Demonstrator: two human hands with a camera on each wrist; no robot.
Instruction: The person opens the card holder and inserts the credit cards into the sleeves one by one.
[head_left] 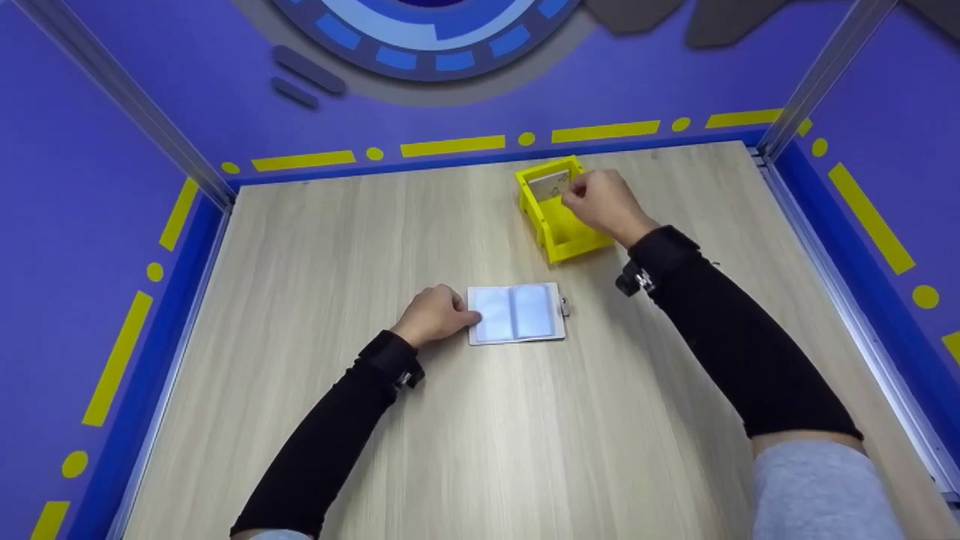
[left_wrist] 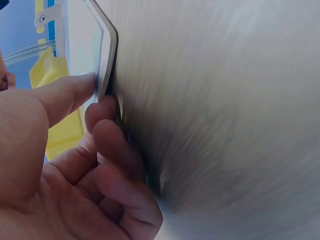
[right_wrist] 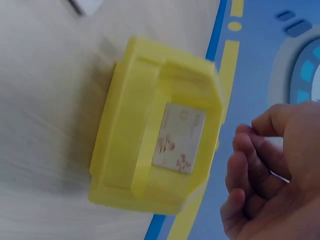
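An open card holder (head_left: 534, 311) with pale clear sleeves lies on the table, its small snap tab (head_left: 565, 306) on the right. My left hand (head_left: 436, 315) pinches its left edge, thumb on top and fingertips at the underside, as the left wrist view shows. Over the right side of a yellow bin (head_left: 556, 249) is my right hand (head_left: 606, 204), fingers loosely curled and thumb close to the index finger, nothing visible between them. Inside the bin, a whitish bank card (right_wrist: 179, 137) with a chip and reddish flower print rests against the far wall.
The wooden table (head_left: 337, 247) is bordered by blue-purple panels (head_left: 450, 112) with yellow marks at the back and both sides. Metal posts (head_left: 817, 75) stand at the back corners. The bin stands near the back edge, right of the middle.
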